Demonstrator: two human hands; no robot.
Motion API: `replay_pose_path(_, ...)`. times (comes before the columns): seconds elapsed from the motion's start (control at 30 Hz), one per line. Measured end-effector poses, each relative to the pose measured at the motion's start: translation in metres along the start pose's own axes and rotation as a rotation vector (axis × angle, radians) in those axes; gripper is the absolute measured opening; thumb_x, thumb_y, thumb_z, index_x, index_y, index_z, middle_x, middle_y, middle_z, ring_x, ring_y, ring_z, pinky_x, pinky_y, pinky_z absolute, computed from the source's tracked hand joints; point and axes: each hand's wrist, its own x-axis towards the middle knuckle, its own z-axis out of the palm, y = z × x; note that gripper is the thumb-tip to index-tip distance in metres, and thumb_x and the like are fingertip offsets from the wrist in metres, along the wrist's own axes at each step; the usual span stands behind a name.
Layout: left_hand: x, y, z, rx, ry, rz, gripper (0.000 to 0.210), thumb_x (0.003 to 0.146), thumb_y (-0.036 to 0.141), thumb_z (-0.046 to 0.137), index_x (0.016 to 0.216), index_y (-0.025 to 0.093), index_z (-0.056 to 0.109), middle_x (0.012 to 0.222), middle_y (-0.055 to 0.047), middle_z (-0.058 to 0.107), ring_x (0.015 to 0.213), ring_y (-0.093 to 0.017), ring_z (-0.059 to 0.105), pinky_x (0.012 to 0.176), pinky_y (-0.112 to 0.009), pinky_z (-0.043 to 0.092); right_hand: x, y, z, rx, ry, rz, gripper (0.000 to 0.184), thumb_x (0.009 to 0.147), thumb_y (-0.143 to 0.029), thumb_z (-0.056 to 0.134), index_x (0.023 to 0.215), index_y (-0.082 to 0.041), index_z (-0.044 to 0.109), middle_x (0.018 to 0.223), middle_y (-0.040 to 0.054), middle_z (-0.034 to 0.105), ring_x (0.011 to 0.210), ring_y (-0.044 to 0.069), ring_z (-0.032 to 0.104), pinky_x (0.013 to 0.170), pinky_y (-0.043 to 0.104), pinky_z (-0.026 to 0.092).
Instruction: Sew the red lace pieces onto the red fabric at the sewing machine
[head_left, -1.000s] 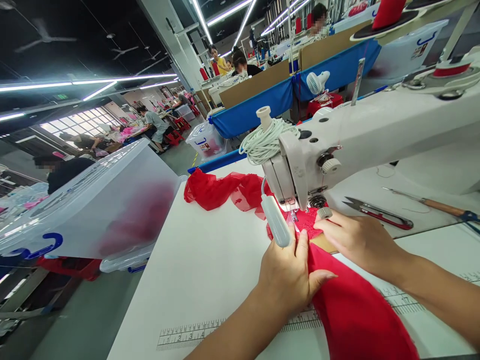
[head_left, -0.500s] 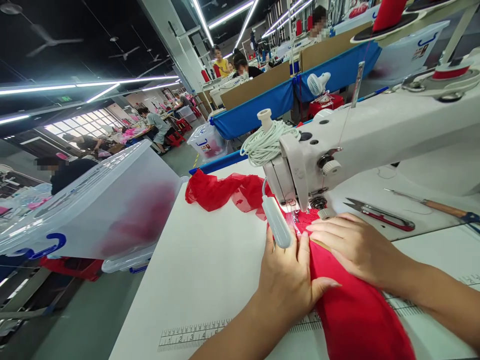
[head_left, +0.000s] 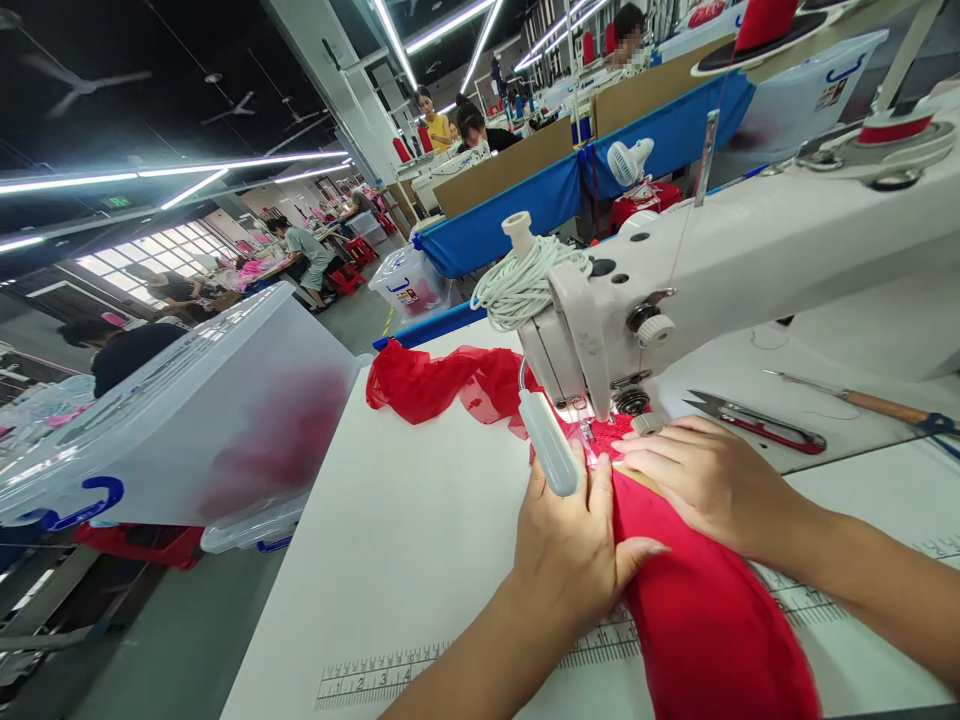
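Observation:
Red fabric (head_left: 709,620) runs from the table's near edge up to the presser foot (head_left: 587,430) of a white sewing machine (head_left: 735,265). My left hand (head_left: 566,550) lies on the cloth's left side, fingers stretched toward the foot and thumb spread out to the right. A small grey lamp (head_left: 551,445) partly covers its fingers. Flat on the right side of the cloth, close to the needle area, rests my right hand (head_left: 709,480), fingers extended. Sheer red fabric (head_left: 427,380) lies bunched behind and left of the machine head.
Thread snips (head_left: 757,420) and a wooden-handled awl (head_left: 855,397) lie right of the needle. A ruler strip (head_left: 375,675) marks the table's near side. Left of the table stands a translucent bin (head_left: 247,410). Pale cord (head_left: 529,285) hangs on the machine head. People work in the background.
The whole view has shifted slightly. Both hands keep nearly the same place on the red fabric by the presser foot; the cloth's near end lies slightly differently.

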Motion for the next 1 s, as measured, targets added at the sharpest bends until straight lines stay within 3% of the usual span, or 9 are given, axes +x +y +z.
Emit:
replay_pose_path(0.17, -0.0015, -0.0045, 0.0044, -0.119, -0.019, -0.036, 0.082, 0.095, 0.069, 0.025, 0.129, 0.003, 0.059, 0.119, -0.023, 0.064, 0.109, -0.035, 0.060, 0.087, -0.048, 0.054, -0.0006, 0.0007, 0.0020, 0.007, 0.007, -0.008, 0.032, 0.090, -0.003, 0.040, 0.098, -0.015, 0.068, 0.104, 0.0055, 0.075, 0.092, 0.017, 0.067, 0.078, 0.032, 0.047)
replay_pose_path(0.37, -0.0009, -0.0020, 0.0032, -0.177, -0.006, -0.031, 0.085, 0.095, 0.071, 0.017, 0.124, 0.004, 0.061, 0.112, -0.021, 0.066, 0.092, -0.029, 0.065, 0.067, -0.036, 0.056, -0.0005, -0.0006, 0.0029, 0.026, 0.001, 0.018, 0.039, 0.084, 0.004, 0.038, 0.101, -0.015, 0.067, 0.105, 0.0046, 0.074, 0.096, 0.017, 0.067, 0.080, 0.032, 0.046)
replay_pose_path(1.0, -0.0043, 0.0004, 0.0047, -0.128, -0.050, -0.035, 0.080, 0.095, 0.069, 0.027, 0.129, 0.002, 0.058, 0.117, -0.024, 0.064, 0.104, -0.032, 0.063, 0.077, -0.039, 0.056, 0.0022, 0.0007, 0.0040, 0.054, -0.042, 0.068, 0.036, 0.084, 0.004, 0.037, 0.097, -0.017, 0.064, 0.102, 0.0046, 0.075, 0.090, 0.017, 0.068, 0.080, 0.033, 0.044)
